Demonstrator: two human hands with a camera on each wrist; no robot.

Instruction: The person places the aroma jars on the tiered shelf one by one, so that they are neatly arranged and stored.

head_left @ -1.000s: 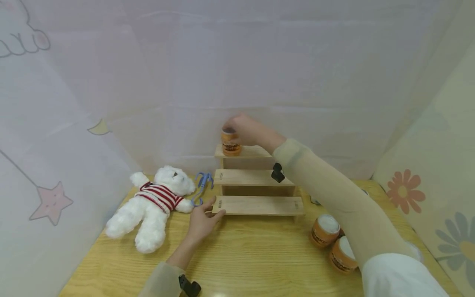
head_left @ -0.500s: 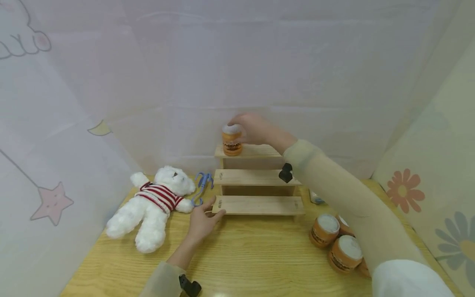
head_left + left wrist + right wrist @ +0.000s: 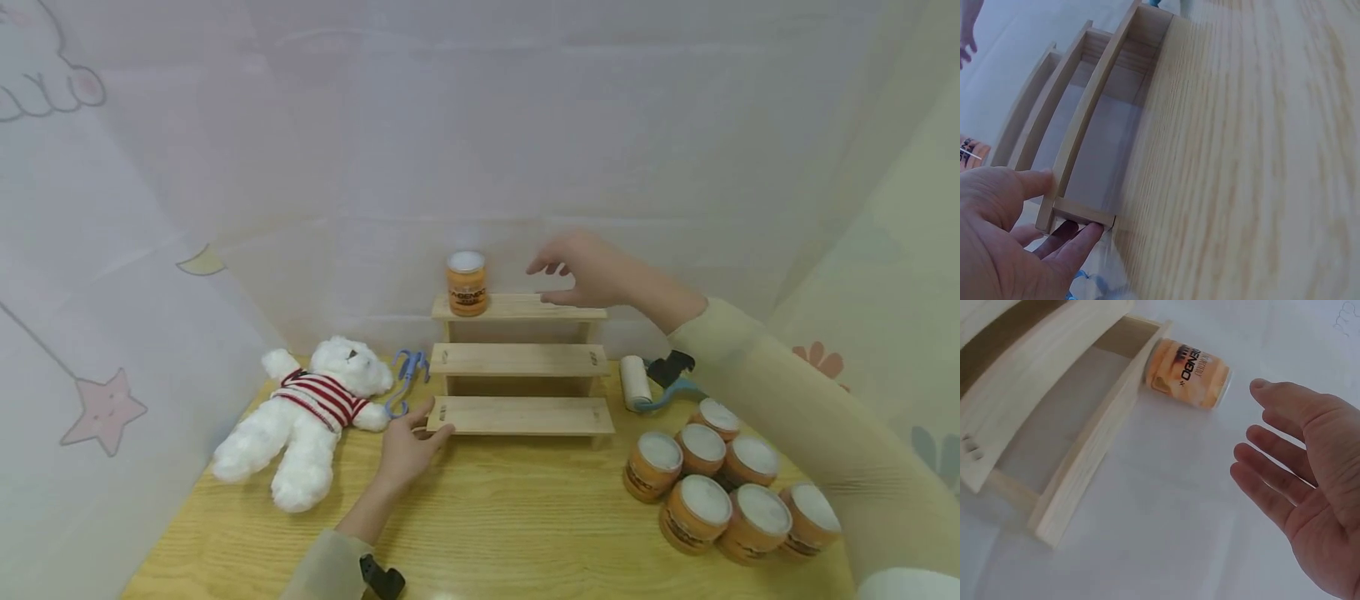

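A three-step wooden shelf (image 3: 517,360) stands on the table. On the left end of its top step sits an orange can (image 3: 467,285) with a pale top, upright. My left hand (image 3: 408,454) holds the lowest step's left end; in the left wrist view its thumb (image 3: 1036,183) lies on the step and its fingertips touch the side support. To the right of the can, my right hand (image 3: 588,268) hovers above the top step, holding nothing. The right wrist view shows its fingers (image 3: 1272,469) loosely bent, apart from the can (image 3: 1188,373).
Several more orange cans (image 3: 696,515) cluster on the table at the right. Behind them lies a white roller (image 3: 635,382) with a blue handle. A white teddy bear (image 3: 318,408) in a striped sweater and a blue hooked item (image 3: 408,379) lie left of the shelf.
My right hand has let go of the orange can and drawn back to the right. The can stays on the top step, and my left hand keeps its place on the shelf.
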